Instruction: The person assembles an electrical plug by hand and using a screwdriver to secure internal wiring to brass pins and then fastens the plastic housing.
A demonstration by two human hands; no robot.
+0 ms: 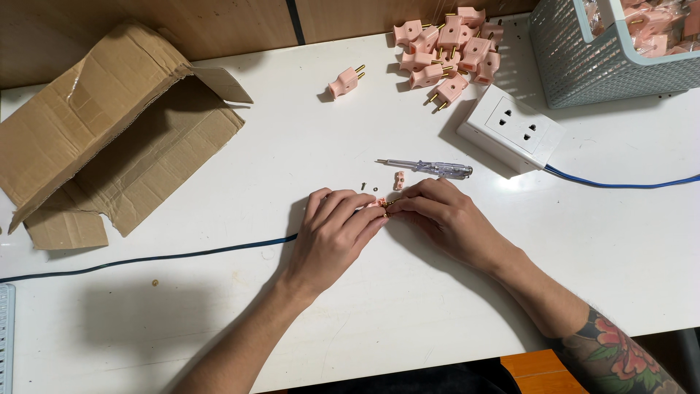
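Pinching the small pink plug part mid-frame, left hand and right hand should steady it low on the table.

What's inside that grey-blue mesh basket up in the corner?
The basket holds pink plug parts, some seemingly in clear wrapping, like the loose pink plugs piled beside it on the table. Only the top layer shows; the basket wall and the frame edge hide the rest.
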